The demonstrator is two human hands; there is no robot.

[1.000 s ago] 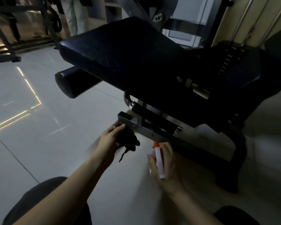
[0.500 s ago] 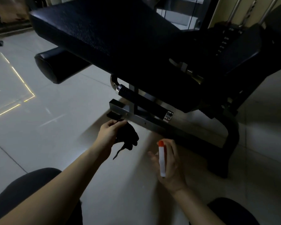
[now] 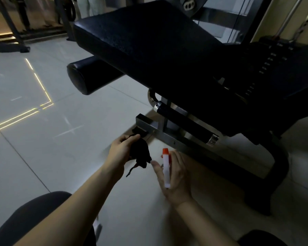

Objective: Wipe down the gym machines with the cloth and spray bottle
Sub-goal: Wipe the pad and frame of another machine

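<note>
Nearest, at 7 o'clock, a dark-clad knee [image 3: 30, 219] is bent low over the pale tiled floor [image 3: 43, 139], and both bare forearms reach up the view from it. The left hand [image 3: 121, 153] clenches a bunched black cloth [image 3: 140, 153], a loose thread dangling toward 6 o'clock. Just beside it at 3 o'clock, the right hand [image 3: 174, 176] grasps the slim white spray bottle [image 3: 166, 167], orange cap uppermost, thumb stretched toward the cloth without clearly touching it.

Over the last second neither grasp has altered. The left hand has stayed just short of the black foot cap [image 3: 140, 130] at the end of the grey frame bar [image 3: 149, 126], and only the head has dipped and lifted again. The bottle has edged a little nearer the cloth. I judge this a pause to wet the cloth or the bar before wiping the base; whether the cloth has touched metal I cannot tell.

Beyond the bar, toward 1 o'clock, runs a black padded grip [image 3: 183, 124]. Above it sits the gym machine's wide black pad [image 3: 140, 38], a roller [image 3: 85, 75] at its 8 o'clock. What looks like a weight stack [image 3: 274, 57] stands in shadow at 2 o'clock, all seemingly yet to wipe
</note>
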